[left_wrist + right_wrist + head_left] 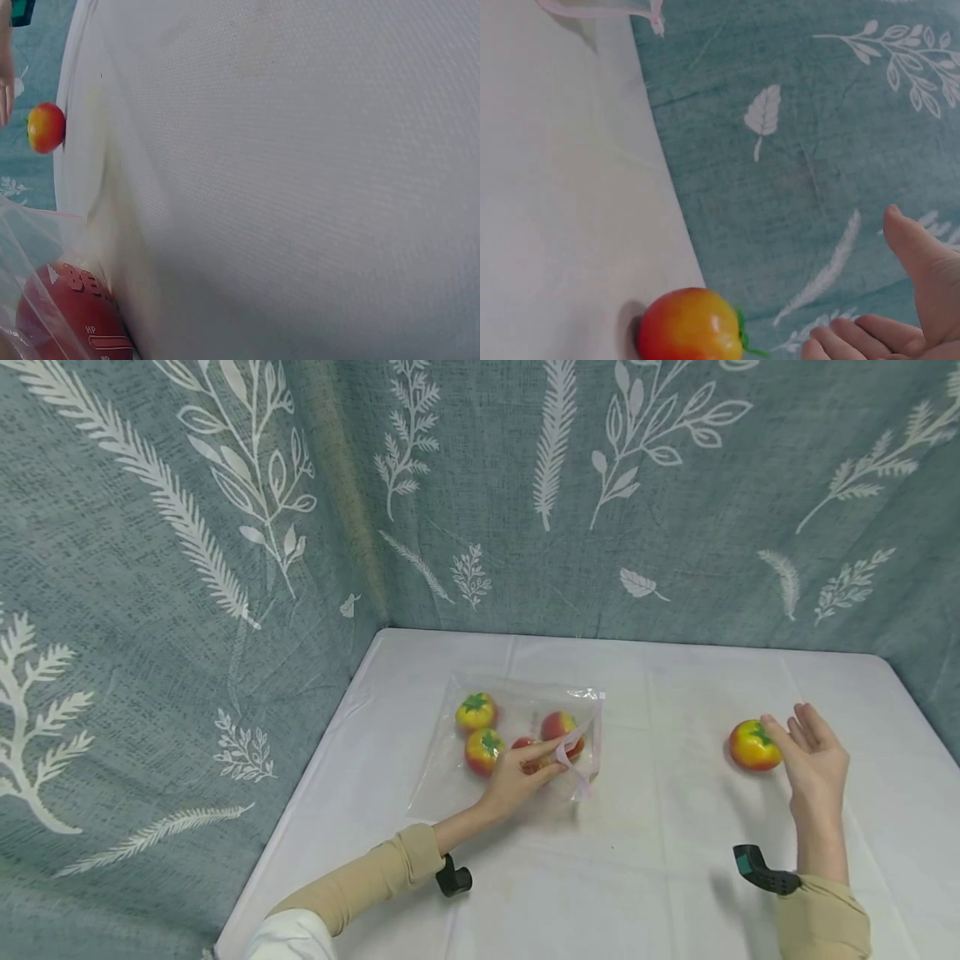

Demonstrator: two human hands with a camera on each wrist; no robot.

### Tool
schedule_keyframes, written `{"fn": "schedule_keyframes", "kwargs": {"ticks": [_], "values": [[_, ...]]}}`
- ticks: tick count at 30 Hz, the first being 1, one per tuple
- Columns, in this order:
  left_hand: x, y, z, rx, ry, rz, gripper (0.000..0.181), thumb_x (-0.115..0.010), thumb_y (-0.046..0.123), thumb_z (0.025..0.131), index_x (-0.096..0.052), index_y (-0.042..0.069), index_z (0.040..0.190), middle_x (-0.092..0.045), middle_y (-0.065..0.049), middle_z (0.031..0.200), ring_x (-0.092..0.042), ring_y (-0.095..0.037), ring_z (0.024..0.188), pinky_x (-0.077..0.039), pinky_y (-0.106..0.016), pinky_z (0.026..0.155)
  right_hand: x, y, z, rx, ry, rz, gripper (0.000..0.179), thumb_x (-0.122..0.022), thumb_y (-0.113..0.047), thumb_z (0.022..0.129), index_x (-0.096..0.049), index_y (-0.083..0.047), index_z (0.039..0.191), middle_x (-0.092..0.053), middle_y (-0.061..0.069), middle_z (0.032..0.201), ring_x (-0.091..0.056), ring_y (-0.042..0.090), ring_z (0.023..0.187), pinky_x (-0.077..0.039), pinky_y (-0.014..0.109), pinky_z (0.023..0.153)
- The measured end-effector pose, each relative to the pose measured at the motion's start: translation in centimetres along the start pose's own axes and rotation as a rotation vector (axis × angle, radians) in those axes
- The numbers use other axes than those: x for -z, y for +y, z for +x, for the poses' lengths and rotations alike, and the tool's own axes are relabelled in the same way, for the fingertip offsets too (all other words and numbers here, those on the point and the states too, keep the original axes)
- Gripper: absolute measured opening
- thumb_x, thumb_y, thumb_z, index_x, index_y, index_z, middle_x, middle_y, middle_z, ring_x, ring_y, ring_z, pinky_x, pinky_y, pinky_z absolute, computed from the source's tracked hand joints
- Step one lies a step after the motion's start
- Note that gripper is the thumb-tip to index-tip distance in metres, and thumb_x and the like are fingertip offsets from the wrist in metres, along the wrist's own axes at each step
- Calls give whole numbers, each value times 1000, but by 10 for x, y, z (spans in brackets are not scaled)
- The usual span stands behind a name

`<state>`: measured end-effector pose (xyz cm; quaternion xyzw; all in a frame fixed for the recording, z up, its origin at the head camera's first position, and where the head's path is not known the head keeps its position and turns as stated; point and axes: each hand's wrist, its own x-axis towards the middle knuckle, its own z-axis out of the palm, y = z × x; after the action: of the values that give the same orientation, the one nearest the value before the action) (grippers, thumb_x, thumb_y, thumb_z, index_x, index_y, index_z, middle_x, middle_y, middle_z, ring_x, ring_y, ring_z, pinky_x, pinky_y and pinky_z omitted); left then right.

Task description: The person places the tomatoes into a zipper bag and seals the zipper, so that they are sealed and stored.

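A clear zip bag [442, 793] with a pink-edged mouth lies on the table, holding several red-and-yellow fruits [476, 712] with green leafy tops. My left hand [517, 781] holds the bag near its mouth, which gapes toward the right; its fingers cover part of the fruit behind. In the left wrist view, a red fruit [71, 315] shows through the film, with printed lettering over it. One loose fruit [754, 745] sits on the right side of the table. Right beside it, my right hand [817, 768] is raised with nothing in it, thumb apart from the fingers.
A white cloth covers the table [630, 868]. Blue-green curtains [487, 510] with white leaf patterns hang along the far and left edges. Each wrist carries a black camera mount [765, 872].
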<state>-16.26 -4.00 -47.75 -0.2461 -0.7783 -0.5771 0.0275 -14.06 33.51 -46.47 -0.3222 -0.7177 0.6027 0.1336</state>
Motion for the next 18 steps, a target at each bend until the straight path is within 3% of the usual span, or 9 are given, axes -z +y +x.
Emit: {"fn": "schedule_keyframes", "kwargs": {"ticks": [4, 7, 13, 18], "values": [[0, 0, 0, 13, 0, -16, 41, -75, 11, 79, -66, 5, 119, -62, -13, 75, -44, -2, 64, -37, -13, 55, 3, 43, 41, 1, 31, -3, 84, -71, -53, 76, -24, -42, 145, -20, -21, 155, -20, 6, 144, -21, 32, 116], [0, 0, 0, 25, -3, -14, 41, -75, 9, 79, -66, 4, 119, -63, -15, 77, -43, -2, 64, -36, -12, 55, 3, 59, 55, -19, 56, -24, 86, -70, -55, 75, -23, -43, 145, -18, -23, 154, -18, 5, 144, -20, 35, 117], [0, 5, 1, 43, -18, 2, 41, -73, 5, 80, -64, 0, 119, -63, -18, 77, -42, -2, 64, -35, -12, 54, 1, 59, 48, -51, 59, -63, 86, -67, -56, 78, -19, -39, 148, -15, -19, 156, -16, 8, 145, -21, 35, 118], [6, 29, -1, 29, -17, -2, 39, -73, 3, 80, -64, -4, 117, -62, -18, 76, -42, -1, 63, -36, -12, 55, -2, 50, 36, -84, 42, -95, 89, -66, -56, 80, -16, -34, 150, -12, -11, 158, -15, 13, 146, -21, 35, 117]]}}
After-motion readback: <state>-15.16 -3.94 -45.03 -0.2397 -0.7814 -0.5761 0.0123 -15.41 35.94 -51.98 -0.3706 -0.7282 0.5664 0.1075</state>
